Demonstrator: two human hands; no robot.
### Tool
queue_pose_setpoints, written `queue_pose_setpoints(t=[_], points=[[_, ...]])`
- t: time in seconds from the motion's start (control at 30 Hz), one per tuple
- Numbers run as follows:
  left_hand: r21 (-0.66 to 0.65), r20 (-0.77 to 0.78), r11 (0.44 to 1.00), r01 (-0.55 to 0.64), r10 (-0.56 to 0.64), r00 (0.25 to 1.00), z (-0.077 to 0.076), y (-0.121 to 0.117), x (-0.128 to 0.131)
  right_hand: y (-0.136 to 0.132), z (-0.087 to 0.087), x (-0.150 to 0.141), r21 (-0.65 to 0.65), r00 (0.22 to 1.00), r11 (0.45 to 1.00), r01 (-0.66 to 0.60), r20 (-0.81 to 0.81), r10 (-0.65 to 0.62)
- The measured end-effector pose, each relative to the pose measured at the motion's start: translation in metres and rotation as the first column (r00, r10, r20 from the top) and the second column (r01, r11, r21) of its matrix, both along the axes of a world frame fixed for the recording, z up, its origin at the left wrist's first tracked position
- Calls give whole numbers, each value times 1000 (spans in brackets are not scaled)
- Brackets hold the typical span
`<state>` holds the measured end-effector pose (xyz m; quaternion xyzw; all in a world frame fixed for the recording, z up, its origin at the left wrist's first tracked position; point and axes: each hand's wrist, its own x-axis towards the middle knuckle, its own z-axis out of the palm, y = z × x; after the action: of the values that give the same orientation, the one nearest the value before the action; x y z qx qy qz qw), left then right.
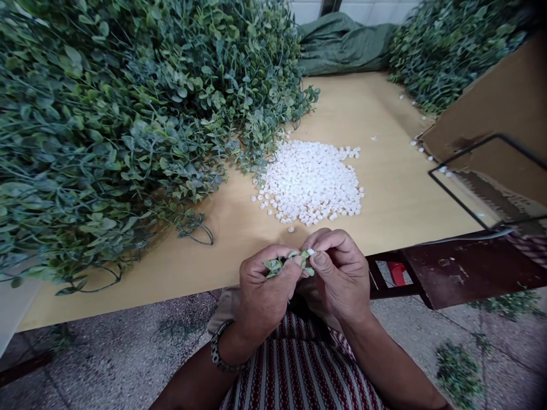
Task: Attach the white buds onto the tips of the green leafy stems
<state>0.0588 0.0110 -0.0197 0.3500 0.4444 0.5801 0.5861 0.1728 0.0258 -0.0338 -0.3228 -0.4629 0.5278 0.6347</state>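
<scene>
My left hand (pixel 268 285) is closed around a small sprig of artificial leaves (pixel 273 265), just past the table's front edge. Its leafy tip pokes out between thumb and fingers. Beside it, my right hand (pixel 344 276) pinches a tiny white plastic piece (pixel 311 251) at the sprig's tip; the fingertips hide part of it. Straight ahead on the table lies a pile of small white plastic pieces (pixel 314 182). A big heap of artificial greenery (pixel 149 108) covers the table's left side.
The tan table (pixel 363 114) has its front edge below my hands. At right stand a torn cardboard box (pixel 491 97) and a black wire frame (pixel 465 149). More greenery (pixel 453 51) and a green cloth sack (pixel 346 42) lie at the back. Leaf scraps (pixel 459 370) litter the floor.
</scene>
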Motion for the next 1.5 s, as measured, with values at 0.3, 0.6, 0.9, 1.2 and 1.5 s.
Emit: queue_pose_setpoints(t=[0.3, 0.6, 0.9, 1.2, 1.5], points=[[5, -7, 999, -33, 33, 999, 5, 0, 2, -3, 5, -2, 146, 977, 980, 132, 149, -153], [18, -61, 999, -34, 35, 998, -2, -2, 1, -4, 2, 2, 363, 881, 907, 212, 330, -338], [61, -121, 998, 2, 6, 993, -6, -4, -1, -5, -1, 4, 442, 832, 872, 209, 388, -397], [112, -181, 993, 45, -24, 983, -3, -5, -3, 0, 2, 14, 465, 848, 880, 95, 425, -316], [174, -295, 981, 91, -36, 955, 6, 0, -4, 5, 4, 23, 402, 877, 915, -44, 454, -157]])
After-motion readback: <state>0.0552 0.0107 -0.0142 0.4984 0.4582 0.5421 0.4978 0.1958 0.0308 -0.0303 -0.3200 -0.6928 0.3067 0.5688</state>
